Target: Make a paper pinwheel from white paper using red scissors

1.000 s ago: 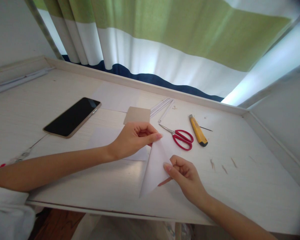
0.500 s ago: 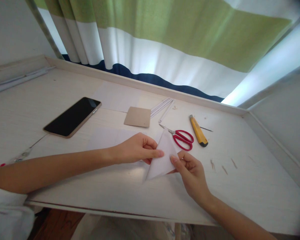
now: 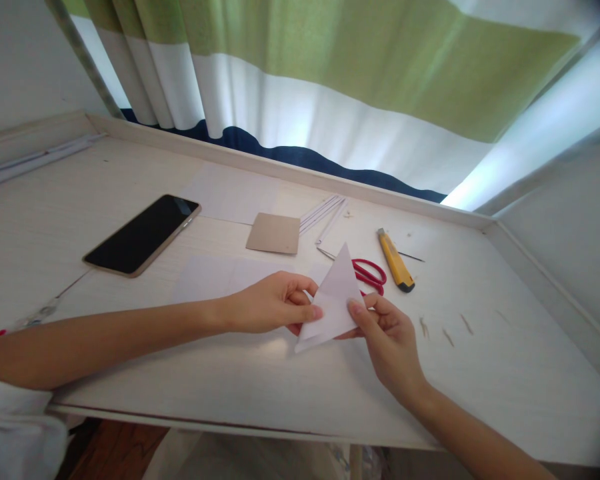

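A white sheet of paper (image 3: pixel 334 300), folded into a pointed triangle, is held over the front part of the table. My left hand (image 3: pixel 275 303) pinches its left side, thumb on top and fingers behind. On the right side, my right hand (image 3: pixel 387 337) grips the paper with the thumb pressed on its face. Red-handled scissors (image 3: pixel 373 275) lie just beyond, their middle partly hidden by the paper's tip. White sheets (image 3: pixel 210 277) rest flat behind my left forearm.
A phone (image 3: pixel 143 235) lies at left, a brown cardboard square (image 3: pixel 273 233) at centre. Folded paper strips (image 3: pixel 323 215) sit behind the scissors. A yellow box cutter (image 3: pixel 396 261) is at right, near small scraps (image 3: pixel 447 337). A raised rim (image 3: pixel 260 160) edges the table below the curtain.
The folded paper has turned and tilted slightly, its tip now further right and higher, covering more of the scissors. Both hands keep their hold and have shifted a little.
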Tool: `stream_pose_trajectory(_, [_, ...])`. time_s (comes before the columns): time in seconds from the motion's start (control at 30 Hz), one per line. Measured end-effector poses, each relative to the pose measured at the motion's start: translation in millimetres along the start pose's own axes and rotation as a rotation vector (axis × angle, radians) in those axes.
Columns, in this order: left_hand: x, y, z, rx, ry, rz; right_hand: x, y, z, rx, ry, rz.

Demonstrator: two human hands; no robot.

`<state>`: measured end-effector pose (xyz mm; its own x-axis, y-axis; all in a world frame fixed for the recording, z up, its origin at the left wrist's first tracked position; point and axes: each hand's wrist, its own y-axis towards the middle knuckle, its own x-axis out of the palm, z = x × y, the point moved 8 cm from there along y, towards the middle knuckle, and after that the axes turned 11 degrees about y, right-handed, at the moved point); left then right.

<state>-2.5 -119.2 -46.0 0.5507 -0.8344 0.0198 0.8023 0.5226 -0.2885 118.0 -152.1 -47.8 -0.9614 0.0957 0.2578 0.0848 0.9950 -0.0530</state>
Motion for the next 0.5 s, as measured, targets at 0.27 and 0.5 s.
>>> stream_pose_trajectory(0.27, [6.4, -5.2, 2.1, -0.028, 0.080, -0.044, -15.9, 5.9, -12.1, -0.096, -0.001, 0.118])
stream_pose_trajectory(0.5, [6.1, -4.8, 3.4, -0.007, 0.102, -0.049, -15.2, 10.0, -15.3, -0.098, -0.020, 0.075])
